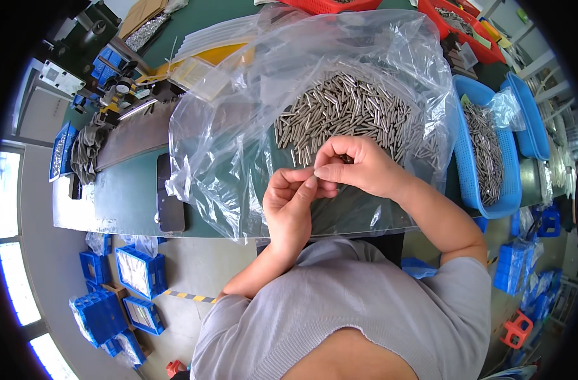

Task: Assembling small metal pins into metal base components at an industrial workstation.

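Note:
Both hands meet in front of a heap of small metal pins (349, 111) that lies on a large clear plastic bag (229, 149). My left hand (290, 206) is closed, its thumb pressed against curled fingers. Touching it from the right, my right hand (364, 168) pinches with thumb and forefinger. Whatever sits between the fingertips is too small and too covered to make out. The nearest pins lie just beyond the fingers.
At the right stands a blue basket (512, 190) of metal pins. Red baskets (491, 52) sit at the far edge of the green table (127, 196). A dark phone (170, 212) lies left of the bag, below a bench machine (121, 88). Blue crates (140, 272) stand on the floor.

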A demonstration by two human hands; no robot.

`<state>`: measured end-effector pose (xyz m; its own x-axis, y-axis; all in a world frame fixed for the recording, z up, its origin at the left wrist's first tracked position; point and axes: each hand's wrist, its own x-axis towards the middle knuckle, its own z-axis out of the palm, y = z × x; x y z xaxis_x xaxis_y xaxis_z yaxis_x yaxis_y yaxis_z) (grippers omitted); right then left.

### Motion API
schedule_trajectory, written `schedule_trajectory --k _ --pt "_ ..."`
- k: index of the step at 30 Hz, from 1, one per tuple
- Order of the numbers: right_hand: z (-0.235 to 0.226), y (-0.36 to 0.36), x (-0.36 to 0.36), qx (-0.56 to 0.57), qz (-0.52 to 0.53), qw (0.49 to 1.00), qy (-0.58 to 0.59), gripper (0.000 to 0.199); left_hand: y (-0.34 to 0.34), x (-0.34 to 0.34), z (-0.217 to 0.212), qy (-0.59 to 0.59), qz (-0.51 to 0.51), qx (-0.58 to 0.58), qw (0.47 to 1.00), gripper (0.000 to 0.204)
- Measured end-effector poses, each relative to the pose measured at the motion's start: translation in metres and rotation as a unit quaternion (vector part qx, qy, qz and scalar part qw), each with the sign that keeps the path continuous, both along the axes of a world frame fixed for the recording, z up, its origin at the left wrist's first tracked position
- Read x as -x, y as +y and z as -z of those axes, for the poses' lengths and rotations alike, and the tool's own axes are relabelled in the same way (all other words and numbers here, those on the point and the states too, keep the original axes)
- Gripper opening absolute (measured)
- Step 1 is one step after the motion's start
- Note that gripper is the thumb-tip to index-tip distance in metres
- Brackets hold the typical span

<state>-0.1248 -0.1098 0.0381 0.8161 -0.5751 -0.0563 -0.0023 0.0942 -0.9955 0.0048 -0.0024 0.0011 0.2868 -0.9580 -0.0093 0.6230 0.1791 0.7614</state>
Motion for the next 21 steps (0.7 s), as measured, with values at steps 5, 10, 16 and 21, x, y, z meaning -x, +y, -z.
schedule_trajectory --k 5,10,16,21 --pt "-0.007 -0.012 0.009 -0.060 0.119 0.990 0.036 0.008 0.001 0.001 -0.001 0.001 0.010 0.006 1.000 0.006" --pt "-0.006 -0.029 0.013 -0.218 0.147 0.962 -0.069 0.009 0.001 0.000 0.001 -0.006 0.010 0.011 1.000 0.005" --pt "0.007 -0.021 0.004 0.412 0.126 0.878 0.206 0.015 0.001 0.000 0.000 -0.004 0.017 0.017 1.000 0.005" --pt "0.014 -0.014 -0.001 0.565 0.124 0.779 0.241 0.014 0.001 0.000 0.001 -0.003 0.024 0.018 1.000 0.006"
